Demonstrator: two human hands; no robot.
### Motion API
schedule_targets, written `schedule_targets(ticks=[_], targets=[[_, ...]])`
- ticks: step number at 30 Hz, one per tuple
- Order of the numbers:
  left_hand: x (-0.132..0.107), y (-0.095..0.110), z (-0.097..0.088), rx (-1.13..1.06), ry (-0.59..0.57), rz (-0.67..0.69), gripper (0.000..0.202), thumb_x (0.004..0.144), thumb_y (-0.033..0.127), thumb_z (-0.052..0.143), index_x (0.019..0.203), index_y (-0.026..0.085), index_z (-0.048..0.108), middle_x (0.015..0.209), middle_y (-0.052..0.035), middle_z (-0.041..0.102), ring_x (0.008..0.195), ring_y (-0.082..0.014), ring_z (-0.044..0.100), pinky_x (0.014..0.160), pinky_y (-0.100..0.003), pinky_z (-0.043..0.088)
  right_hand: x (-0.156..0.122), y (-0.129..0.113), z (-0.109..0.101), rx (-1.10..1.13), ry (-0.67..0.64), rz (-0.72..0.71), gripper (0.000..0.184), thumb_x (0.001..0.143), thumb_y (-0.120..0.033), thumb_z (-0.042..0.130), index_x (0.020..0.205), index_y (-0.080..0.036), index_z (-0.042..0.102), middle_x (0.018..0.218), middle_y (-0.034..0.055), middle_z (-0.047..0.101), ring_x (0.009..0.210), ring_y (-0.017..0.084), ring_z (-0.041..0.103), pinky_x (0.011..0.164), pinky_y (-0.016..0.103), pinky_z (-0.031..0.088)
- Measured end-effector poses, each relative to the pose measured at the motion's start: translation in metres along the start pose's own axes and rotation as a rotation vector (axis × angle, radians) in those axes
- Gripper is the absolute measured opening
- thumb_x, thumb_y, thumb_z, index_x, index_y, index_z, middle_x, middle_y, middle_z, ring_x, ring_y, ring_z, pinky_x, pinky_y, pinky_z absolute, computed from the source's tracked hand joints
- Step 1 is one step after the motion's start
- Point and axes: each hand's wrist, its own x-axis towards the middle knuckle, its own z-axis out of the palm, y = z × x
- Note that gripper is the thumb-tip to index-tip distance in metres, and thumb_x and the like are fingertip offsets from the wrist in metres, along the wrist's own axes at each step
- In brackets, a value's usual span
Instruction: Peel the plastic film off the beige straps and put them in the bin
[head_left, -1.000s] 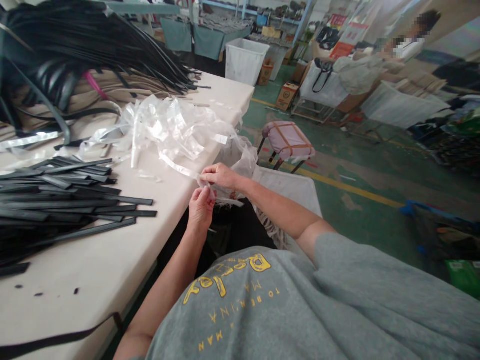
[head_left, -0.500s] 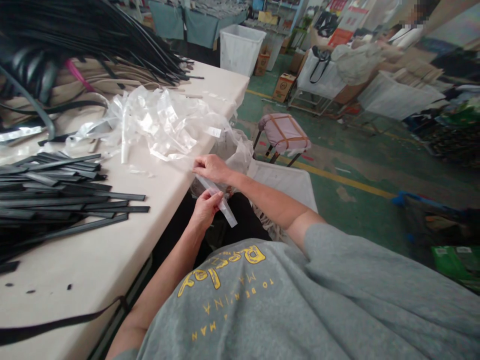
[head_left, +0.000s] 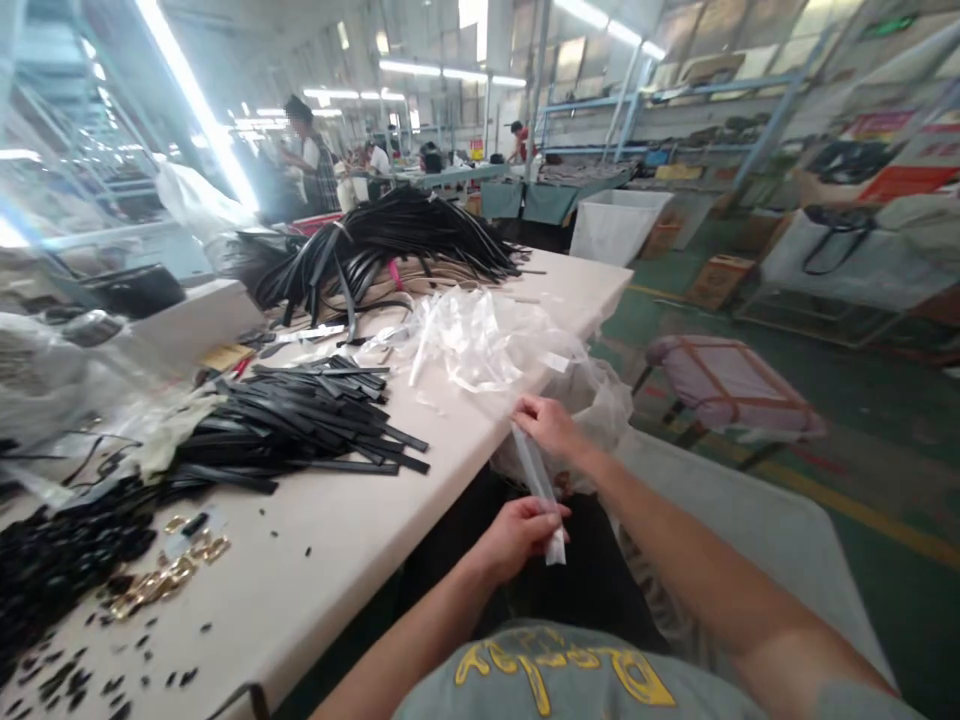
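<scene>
My left hand (head_left: 516, 536) and my right hand (head_left: 551, 427) both pinch a narrow clear plastic sleeve (head_left: 537, 484), stretched between them just off the table's edge, above my lap. The right hand holds its upper end, the left its lower end. On the white table (head_left: 352, 530) to the left lies a pile of flat black strips (head_left: 300, 425). A heap of crumpled clear plastic sleeves (head_left: 480, 340) sits just beyond my right hand.
A big bundle of long black straps (head_left: 390, 240) lies at the table's far end. Small gold metal fittings (head_left: 172, 575) and black bits (head_left: 52, 550) lie near left. A padded stool (head_left: 731, 385) and a white bin (head_left: 616, 224) stand to the right. People work at the back.
The camera has tilted up and swung left, showing more of the table. My hands have drawn apart, pulling the clear sleeve out straight between them.
</scene>
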Motion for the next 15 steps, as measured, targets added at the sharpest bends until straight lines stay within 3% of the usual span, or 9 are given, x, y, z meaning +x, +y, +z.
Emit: schedule_targets(ticks=[8, 15], targets=[[0.006, -0.008, -0.01, 0.112, -0.019, -0.011, 0.056, 0.062, 0.058, 0.085, 0.086, 0.009, 0.073, 0.062, -0.0035, 0.064, 0.051, -0.0115, 0.053, 0.055, -0.025, 0.04, 0.006, -0.028, -0.004, -0.043, -0.017, -0.015, 0.014, 0.086, -0.025, 0.062, 0.074, -0.017, 0.063, 0.065, -0.0013, 0.064, 0.061, 0.012, 0.057, 0.064, 0.024, 0.039], [0.005, -0.002, -0.01, 0.109, 0.007, 0.005, 0.058, 0.058, 0.061, 0.086, 0.079, 0.009, 0.072, 0.063, -0.0062, 0.066, 0.054, -0.0137, 0.055, 0.057, -0.026, 0.042, 0.013, -0.026, -0.004, -0.052, -0.017, -0.032, 0.018, 0.087, -0.027, 0.062, 0.072, -0.018, 0.061, 0.063, -0.0017, 0.061, 0.06, 0.012, 0.055, 0.061, 0.025, 0.037]])
